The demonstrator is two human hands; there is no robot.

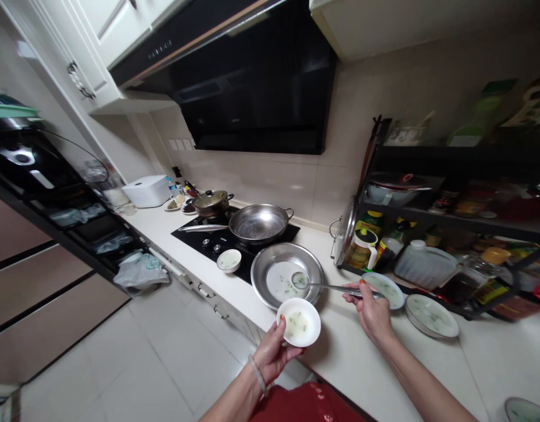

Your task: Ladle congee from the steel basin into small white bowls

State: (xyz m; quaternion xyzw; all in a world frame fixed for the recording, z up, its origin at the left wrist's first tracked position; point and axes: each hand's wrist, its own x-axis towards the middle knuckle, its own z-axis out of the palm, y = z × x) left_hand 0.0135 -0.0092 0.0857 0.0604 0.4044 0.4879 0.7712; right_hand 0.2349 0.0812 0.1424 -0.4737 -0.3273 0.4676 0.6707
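My left hand (276, 349) grips a small white bowl (311, 325) by its side, thumb over the rim. Pale liquid with green bits lies in that bowl. A metal ladle (326, 286) is held by its handle in my right hand (370, 310). The ladle's scoop, with some soup in it, is over a wide steel basin (311, 258) of pale soup with green bits. The white bowl is just in front of the basin's near rim. Filled bowls stand near my right hand: a pale one (395, 291) behind it and a wider one (432, 316) to its right.
On the black cooktop (199, 239) stand a steel wok (261, 225) and a lidded pot (212, 204). A small filled bowl (228, 262) sits at its front edge. A black rack (463, 217) with bottles and jars stands right. The range hood (261, 88) hangs above.
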